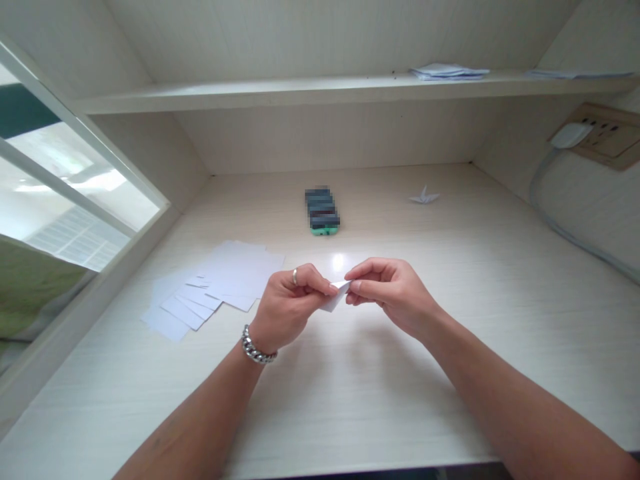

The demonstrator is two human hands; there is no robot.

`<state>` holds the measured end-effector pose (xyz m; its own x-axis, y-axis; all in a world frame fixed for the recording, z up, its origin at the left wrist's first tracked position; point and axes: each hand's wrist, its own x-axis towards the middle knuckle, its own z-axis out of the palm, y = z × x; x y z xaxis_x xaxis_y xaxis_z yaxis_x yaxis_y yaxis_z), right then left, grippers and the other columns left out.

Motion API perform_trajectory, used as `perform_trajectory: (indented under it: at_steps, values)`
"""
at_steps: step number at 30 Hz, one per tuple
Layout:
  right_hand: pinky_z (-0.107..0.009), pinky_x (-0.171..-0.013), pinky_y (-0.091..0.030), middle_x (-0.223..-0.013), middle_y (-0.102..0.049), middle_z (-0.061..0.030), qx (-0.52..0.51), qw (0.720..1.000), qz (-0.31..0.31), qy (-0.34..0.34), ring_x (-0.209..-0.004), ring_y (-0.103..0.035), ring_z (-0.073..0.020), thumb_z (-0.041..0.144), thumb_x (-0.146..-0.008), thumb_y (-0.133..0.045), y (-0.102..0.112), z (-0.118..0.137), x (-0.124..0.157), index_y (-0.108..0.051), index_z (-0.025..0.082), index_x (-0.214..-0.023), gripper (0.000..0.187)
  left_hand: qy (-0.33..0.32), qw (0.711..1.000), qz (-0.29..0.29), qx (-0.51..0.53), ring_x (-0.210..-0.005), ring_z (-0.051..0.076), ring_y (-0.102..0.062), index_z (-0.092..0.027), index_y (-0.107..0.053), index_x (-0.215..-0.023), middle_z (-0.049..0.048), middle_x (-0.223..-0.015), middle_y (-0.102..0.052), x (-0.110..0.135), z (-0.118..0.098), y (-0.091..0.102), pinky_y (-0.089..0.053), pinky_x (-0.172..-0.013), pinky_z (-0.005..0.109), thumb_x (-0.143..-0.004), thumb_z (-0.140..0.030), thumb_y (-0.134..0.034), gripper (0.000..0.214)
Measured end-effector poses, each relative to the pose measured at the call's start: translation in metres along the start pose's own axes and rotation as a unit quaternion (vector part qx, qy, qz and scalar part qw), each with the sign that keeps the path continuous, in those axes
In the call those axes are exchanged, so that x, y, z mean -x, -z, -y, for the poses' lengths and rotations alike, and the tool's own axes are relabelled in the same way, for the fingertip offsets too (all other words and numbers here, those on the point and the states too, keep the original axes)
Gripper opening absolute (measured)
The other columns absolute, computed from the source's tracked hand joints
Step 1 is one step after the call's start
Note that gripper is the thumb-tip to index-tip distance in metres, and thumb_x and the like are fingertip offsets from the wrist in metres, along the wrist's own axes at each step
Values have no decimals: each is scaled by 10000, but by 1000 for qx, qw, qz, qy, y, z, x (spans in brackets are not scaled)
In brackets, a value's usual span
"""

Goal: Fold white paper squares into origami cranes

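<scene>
pale wooden tabletop [450, 267], set in an alcove, with a shelf [300, 90] above its far edge and a window [60, 187] along its left edge; a thin stack of paper [447, 72] lies on the shelf toward the right; on the right wall a socket panel [600, 133] takes a plug whose cable [550, 213] runs down along the right edge; loose white sheets [220, 283] fan out left of centre, just beside the left hand; left hand [287, 310] and right hand [390, 293] meet above the middle of the tabletop, nearer the front edge, each closed in a fingertip pinch on the same small folded paper [337, 295]; the paper is lifted off the surface, held between the two hands, its long axis slanting from upper right to lower left; the right fingers grip its upper end, the left thumb and forefinger its left edge, neither hand nearer than the other; a phone [323, 211], blurred, lies beyond the hands toward the far edge; a finished folded paper figure [424, 196] sits far right of it, well apart from the hands; a chain bracelet [256, 350] circles the left wrist; a ring [295, 276] sits on a left finger.
</scene>
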<state>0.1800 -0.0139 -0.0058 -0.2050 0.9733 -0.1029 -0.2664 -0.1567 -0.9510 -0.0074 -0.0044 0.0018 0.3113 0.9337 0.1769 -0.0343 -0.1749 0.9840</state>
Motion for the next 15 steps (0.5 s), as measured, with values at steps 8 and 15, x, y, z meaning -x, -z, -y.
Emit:
perform_trajectory:
  at_steps: [8,15]
  values:
    - [-303,-633,-566,-654,-717,-40,-21,999,4,-44,-607,-696,-175,175,-640,-786,1,4,1,-741,152,-757,127,-28,999,15,-19,-601,128,-564,-202,-751,-647,17,-635,-605,0,-2,0,-466,-571,270,-709,-170,-746,70]
    - [-301,-685,-570,-722,-743,-69,-26,995,59,-70,-671,-716,-184,224,-697,-771,7,8,2,-751,142,-825,153,-22,999,27,-20,-599,116,-568,-197,-752,-653,11,-632,-617,1,-2,3,-466,-576,252,-714,-106,-721,113]
